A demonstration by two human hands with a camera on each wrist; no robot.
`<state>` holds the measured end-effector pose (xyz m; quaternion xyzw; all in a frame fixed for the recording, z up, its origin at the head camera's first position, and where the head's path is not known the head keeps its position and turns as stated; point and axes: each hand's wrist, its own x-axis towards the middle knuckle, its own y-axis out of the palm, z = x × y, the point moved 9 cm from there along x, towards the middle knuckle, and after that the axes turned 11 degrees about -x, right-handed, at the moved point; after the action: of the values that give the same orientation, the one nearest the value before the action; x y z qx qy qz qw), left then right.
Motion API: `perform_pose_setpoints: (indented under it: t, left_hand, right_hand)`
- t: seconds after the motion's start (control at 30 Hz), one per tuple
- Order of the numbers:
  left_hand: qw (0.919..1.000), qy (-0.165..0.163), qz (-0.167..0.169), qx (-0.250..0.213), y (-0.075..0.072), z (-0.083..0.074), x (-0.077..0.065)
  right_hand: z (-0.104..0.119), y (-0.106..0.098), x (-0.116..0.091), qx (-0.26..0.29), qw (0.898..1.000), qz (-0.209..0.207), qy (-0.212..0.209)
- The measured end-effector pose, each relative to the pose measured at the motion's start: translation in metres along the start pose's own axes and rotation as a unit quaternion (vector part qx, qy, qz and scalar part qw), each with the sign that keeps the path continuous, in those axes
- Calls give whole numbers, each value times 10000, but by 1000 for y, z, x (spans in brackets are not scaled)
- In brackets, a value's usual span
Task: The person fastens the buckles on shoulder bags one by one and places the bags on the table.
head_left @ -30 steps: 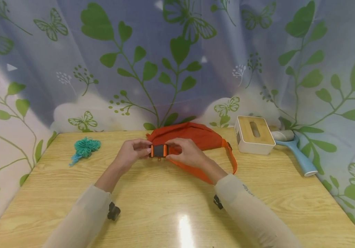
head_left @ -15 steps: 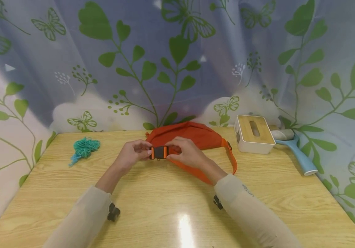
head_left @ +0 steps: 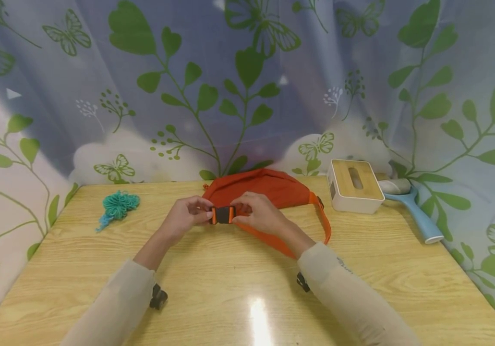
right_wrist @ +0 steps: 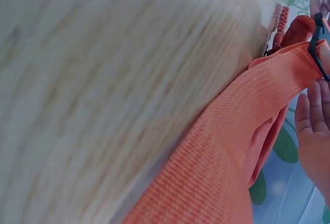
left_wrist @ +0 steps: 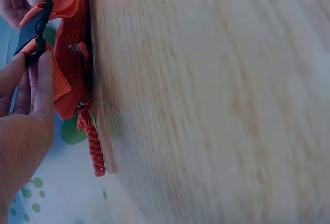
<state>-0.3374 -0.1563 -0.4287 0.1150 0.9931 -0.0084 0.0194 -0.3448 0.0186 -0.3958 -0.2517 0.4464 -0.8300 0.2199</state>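
Observation:
A black buckle [head_left: 223,215] with orange webbing at both ends is held up in front of an orange-red waist bag [head_left: 264,190]. Its two halves appear joined. My left hand [head_left: 185,217] pinches the buckle's left end between thumb and fingers; the right hand [head_left: 261,214] pinches its right end. From the right side an orange strap [right_wrist: 216,136] runs down past the wrist camera. In the left wrist view a braided red zipper pull [left_wrist: 92,144] hangs from the bag.
A teal bundle of yarn [head_left: 119,206] lies at the back left. To the back right stand a tissue box [head_left: 356,185] with a wooden lid and a light blue lint roller [head_left: 417,216]. A patterned curtain [head_left: 247,86] rises behind the wooden table [head_left: 230,288].
The buckle and both hands have shifted slightly down and to the right in the head view. Both hands keep their hold on it.

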Motion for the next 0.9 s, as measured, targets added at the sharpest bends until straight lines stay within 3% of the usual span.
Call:
perform_pose_setpoints:
  t: [0.37, 0.9]
  left_hand:
    - [10000, -28, 86, -15, 2, 4, -2]
    - [9990, -48, 318, 326, 5, 9, -6]
  right_hand:
    - [-7, 8, -1, 894, 9947, 313, 407]
    - [-9, 18, -3, 917, 9929, 457, 612]
